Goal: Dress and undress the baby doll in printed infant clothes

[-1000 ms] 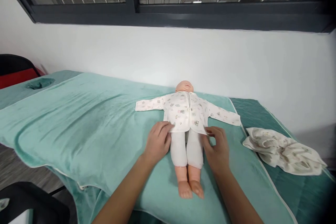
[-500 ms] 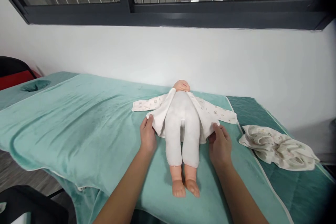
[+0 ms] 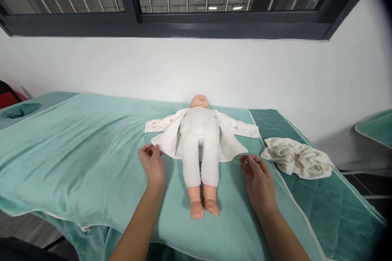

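Observation:
A doll (image 3: pixel 201 130) in a white body and legs lies on its back on the green cover, its bare feet toward me. Its arms are inside the sleeves of a small white printed jacket (image 3: pixel 231 147), whose front is spread wide on both sides. Beside the jacket's left lower corner is my left hand (image 3: pixel 153 165), fingers loosely curled and thumb apart, with no cloth visibly gripped. My right hand (image 3: pixel 259 181) hovers just off the right lower corner, its fingers bent and slightly apart, holding nothing.
A crumpled white printed cloth (image 3: pixel 298 158) lies to the right on a darker green quilted pad (image 3: pixel 330 200). The light green cover (image 3: pixel 92 151) spreads left and hangs over the front edge. Behind stands a white wall (image 3: pixel 153 69) below a dark-framed window (image 3: pixel 183 28).
Both hands have let go of the jacket's front edges and moved outward. The two flaps now lie spread flatter and wider beside the doll. The view has shifted slightly right.

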Motion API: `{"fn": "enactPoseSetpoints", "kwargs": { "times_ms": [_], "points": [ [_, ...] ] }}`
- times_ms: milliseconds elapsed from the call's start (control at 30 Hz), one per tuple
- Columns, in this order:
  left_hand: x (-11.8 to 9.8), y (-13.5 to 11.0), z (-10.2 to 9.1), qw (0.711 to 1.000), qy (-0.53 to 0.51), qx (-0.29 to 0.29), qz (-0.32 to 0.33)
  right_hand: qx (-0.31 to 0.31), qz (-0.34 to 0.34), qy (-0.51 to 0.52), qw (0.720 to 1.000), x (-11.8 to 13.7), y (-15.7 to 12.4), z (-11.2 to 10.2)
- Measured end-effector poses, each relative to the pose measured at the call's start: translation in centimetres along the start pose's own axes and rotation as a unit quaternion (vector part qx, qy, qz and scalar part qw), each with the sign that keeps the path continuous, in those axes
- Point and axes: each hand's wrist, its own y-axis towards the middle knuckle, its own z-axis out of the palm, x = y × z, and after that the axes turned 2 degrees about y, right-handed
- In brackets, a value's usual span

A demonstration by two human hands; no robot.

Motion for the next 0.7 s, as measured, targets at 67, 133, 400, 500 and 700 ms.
{"fn": "enactPoseSetpoints", "kwargs": {
  "times_ms": [67,133,400,500,700],
  "points": [
    [-0.2,-0.2,-0.1,1.000,0.019,-0.005,0.016,0.008,-0.049,-0.119,0.992,0.6,-0.3,-1.7],
    [-0.4,-0.5,-0.3,0.999,0.037,0.003,0.031,0.005,-0.121,-0.263,0.957,1.6,0.6,-4.0],
    [-0.9,-2.2,-0.8,0.934,0.220,0.200,0.200,0.061,-0.292,-0.755,0.584,6.8,8.5,-12.0],
    [-1.0,-2.8,-1.1,0.879,0.239,0.291,0.293,0.084,-0.280,-0.781,0.552,7.7,9.2,-11.1],
    [-1.6,-3.6,-3.4,0.814,0.277,0.405,0.310,0.096,-0.135,-0.720,0.674,10.5,7.3,-7.5]
  ]
}}
